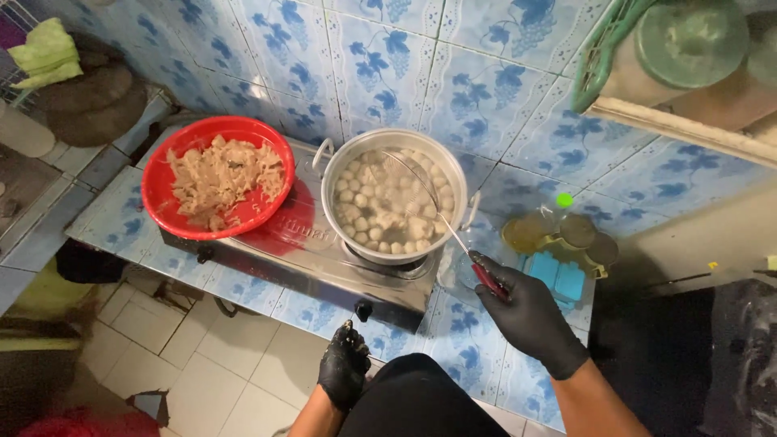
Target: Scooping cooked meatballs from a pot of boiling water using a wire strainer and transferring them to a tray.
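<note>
Steel stove (283, 243) seen w/ red bowl (217, 176) of shredded meat at left, pot (394, 194) of meatballs at right. Wire skimmer (421, 194) dipped in pot, handle gripped by gloved right hand (526, 311). Left hand (344, 368) hangs loosely curled, nothing held.

Black disposable gloves cover the left hand (344, 374) and the right hand (526, 314) (wet and shiny); forearms are bare, and dark clothing shows below.
</note>
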